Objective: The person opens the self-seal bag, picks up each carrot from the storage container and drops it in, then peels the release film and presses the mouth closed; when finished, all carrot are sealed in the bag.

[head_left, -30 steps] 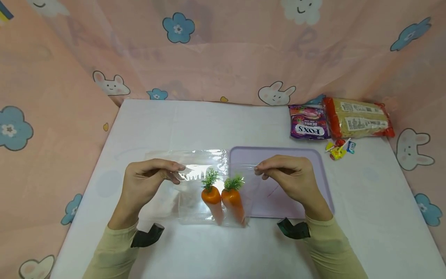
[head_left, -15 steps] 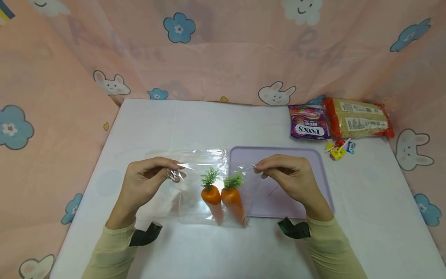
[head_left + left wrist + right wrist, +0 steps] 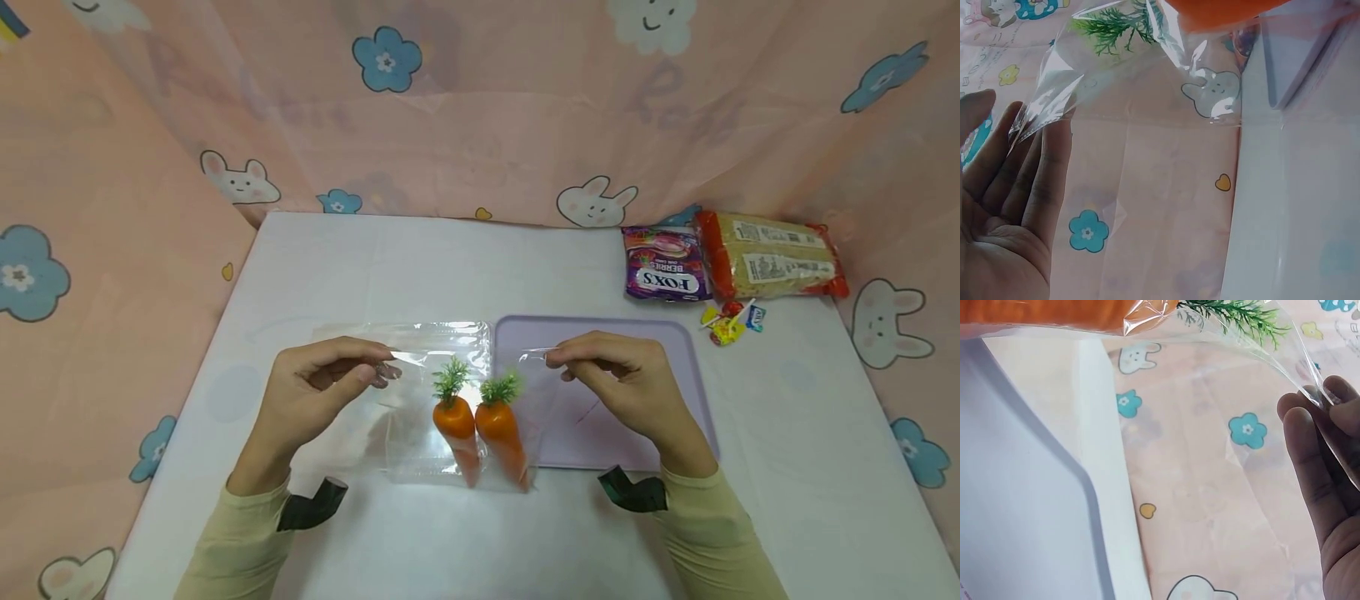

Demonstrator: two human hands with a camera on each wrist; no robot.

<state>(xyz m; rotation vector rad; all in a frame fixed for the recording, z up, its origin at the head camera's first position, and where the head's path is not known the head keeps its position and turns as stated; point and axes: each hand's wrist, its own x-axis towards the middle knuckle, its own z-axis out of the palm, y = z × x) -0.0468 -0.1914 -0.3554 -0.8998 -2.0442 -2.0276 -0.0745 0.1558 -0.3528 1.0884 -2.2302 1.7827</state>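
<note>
Two orange toy carrots [image 3: 454,418] with feathery green tops hang side by side inside a clear plastic bag [image 3: 531,442]. My left hand [image 3: 318,392] holds the bag's upper left corner at the fingertips. In the left wrist view, that corner meets the fingers [image 3: 1054,150], with the thumb standing apart. At the upper right corner, my right hand [image 3: 630,375] pinches the film between thumb and fingers. In the right wrist view, the bag's edge runs into that pinch, the other fingers [image 3: 1313,481] bent below it.
Another clear plastic bag [image 3: 442,335] lies flat beneath. A lilac tray [image 3: 585,446] sits to the right of it. At the back right are a purple candy packet [image 3: 666,271], a red-and-yellow package [image 3: 780,246] and wrapped sweets [image 3: 725,325]. Patterned cloth [image 3: 480,108] surrounds the white table.
The left fingers have shifted and their grip looks looser, the thumb now visible below the index finger. The bag's top edge has moved slightly. The right hand has hardly moved.
</note>
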